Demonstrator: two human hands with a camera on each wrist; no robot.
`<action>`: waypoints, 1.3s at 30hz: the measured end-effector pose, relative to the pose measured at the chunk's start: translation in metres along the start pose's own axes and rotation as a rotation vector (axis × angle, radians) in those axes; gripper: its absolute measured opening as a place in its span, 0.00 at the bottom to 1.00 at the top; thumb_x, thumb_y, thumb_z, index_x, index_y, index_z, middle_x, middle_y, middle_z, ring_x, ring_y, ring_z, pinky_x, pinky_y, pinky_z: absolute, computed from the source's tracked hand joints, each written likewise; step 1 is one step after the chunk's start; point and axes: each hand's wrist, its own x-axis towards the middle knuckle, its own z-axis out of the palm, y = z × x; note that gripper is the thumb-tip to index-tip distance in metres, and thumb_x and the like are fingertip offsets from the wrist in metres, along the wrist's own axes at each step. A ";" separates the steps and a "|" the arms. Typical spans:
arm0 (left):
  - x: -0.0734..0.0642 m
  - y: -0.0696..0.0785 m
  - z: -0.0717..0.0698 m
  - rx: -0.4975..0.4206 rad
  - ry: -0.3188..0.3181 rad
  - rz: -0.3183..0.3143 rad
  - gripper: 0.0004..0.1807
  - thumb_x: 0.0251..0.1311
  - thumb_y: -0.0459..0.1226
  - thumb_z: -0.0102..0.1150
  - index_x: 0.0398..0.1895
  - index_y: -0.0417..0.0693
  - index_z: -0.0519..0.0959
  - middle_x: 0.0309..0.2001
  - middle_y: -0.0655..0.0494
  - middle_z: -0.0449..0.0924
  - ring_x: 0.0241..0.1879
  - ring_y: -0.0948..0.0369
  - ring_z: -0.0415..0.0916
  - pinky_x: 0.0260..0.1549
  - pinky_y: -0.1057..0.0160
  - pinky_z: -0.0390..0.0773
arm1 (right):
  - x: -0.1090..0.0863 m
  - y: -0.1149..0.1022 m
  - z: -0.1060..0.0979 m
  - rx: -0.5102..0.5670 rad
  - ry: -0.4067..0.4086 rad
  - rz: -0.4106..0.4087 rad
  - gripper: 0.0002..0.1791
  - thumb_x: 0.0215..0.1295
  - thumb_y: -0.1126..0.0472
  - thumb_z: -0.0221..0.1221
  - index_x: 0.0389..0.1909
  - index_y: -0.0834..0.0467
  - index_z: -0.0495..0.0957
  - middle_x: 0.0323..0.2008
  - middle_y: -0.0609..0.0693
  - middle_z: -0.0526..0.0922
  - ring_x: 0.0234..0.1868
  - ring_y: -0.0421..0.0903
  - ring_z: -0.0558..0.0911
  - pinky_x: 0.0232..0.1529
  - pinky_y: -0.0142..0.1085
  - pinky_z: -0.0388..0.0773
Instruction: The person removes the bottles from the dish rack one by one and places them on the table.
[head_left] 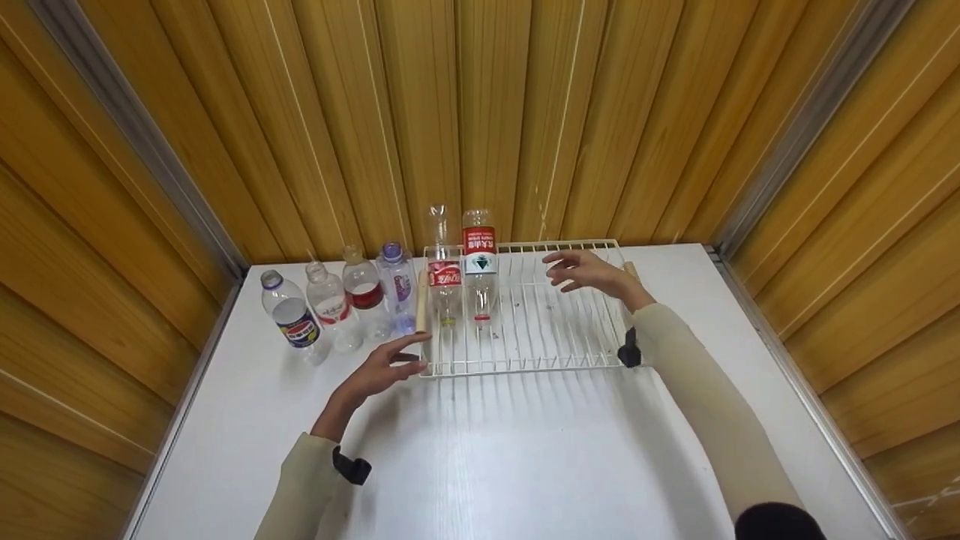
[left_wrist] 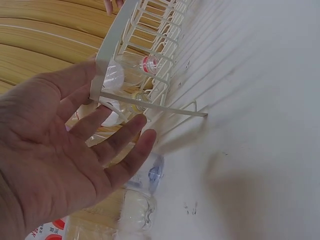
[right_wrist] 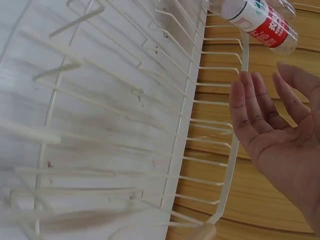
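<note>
Two clear plastic bottles stand neck-down in the white wire rack (head_left: pixel 555 369): one with a red label (head_left: pixel 445 274), and beside it one with a red and white label (head_left: pixel 480 251). My left hand (head_left: pixel 384 367) is at the rack's front left corner, fingers loosely bent and holding nothing. In the left wrist view its fingertips (left_wrist: pixel 146 137) overlap the rack's corner. Over the right part of the rack, to the right of the two bottles, hovers my right hand (head_left: pixel 592 274) with relaxed fingers and nothing in them.
Left of the rack several uncapped bottles stand upright in a row, from a blue-labelled bottle (head_left: pixel 296 322) to a purple-tinted bottle (head_left: pixel 397 289). The rack has wooden handles (head_left: pixel 421 304) on its sides. Wood-patterned walls (head_left: pixel 495 112) enclose the white table (head_left: pixel 510 465).
</note>
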 end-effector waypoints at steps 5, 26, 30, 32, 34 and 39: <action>0.001 -0.001 0.001 0.021 0.014 -0.011 0.30 0.70 0.41 0.62 0.75 0.53 0.69 0.78 0.42 0.59 0.69 0.37 0.71 0.60 0.41 0.79 | 0.027 -0.003 0.023 0.005 -0.070 0.061 0.30 0.77 0.64 0.53 0.75 0.66 0.58 0.62 0.67 0.73 0.61 0.56 0.78 0.68 0.57 0.73; 0.000 0.000 -0.002 0.017 -0.009 -0.026 0.33 0.71 0.43 0.61 0.76 0.48 0.66 0.79 0.41 0.58 0.68 0.38 0.71 0.58 0.38 0.79 | 0.074 -0.025 0.093 0.180 -0.186 0.261 0.54 0.75 0.66 0.55 0.80 0.57 0.21 0.70 0.71 0.65 0.70 0.64 0.70 0.73 0.53 0.70; 0.000 0.000 -0.001 0.030 -0.012 -0.021 0.32 0.71 0.42 0.60 0.75 0.46 0.66 0.78 0.40 0.59 0.67 0.37 0.72 0.57 0.39 0.80 | 0.079 -0.031 0.103 0.186 -0.165 0.295 0.57 0.74 0.65 0.56 0.78 0.59 0.15 0.72 0.70 0.60 0.65 0.61 0.73 0.72 0.52 0.71; -0.002 0.000 -0.001 0.027 -0.012 -0.019 0.32 0.71 0.41 0.60 0.75 0.46 0.66 0.78 0.40 0.59 0.67 0.37 0.73 0.57 0.38 0.80 | 0.080 -0.032 0.108 0.192 -0.143 0.297 0.59 0.73 0.64 0.58 0.78 0.60 0.15 0.73 0.69 0.59 0.62 0.60 0.75 0.71 0.52 0.72; -0.002 0.000 -0.001 0.024 -0.016 -0.013 0.31 0.71 0.41 0.60 0.75 0.46 0.66 0.78 0.39 0.59 0.66 0.37 0.73 0.57 0.38 0.79 | 0.082 -0.031 0.111 0.202 -0.111 0.290 0.60 0.72 0.64 0.59 0.78 0.60 0.15 0.72 0.69 0.60 0.58 0.59 0.77 0.70 0.52 0.73; 0.000 0.002 -0.003 0.021 -0.015 0.004 0.31 0.71 0.40 0.60 0.75 0.45 0.67 0.78 0.38 0.59 0.65 0.36 0.73 0.58 0.35 0.78 | 0.083 -0.027 0.108 0.232 -0.042 0.230 0.54 0.69 0.68 0.62 0.81 0.59 0.32 0.64 0.66 0.71 0.58 0.62 0.80 0.66 0.54 0.77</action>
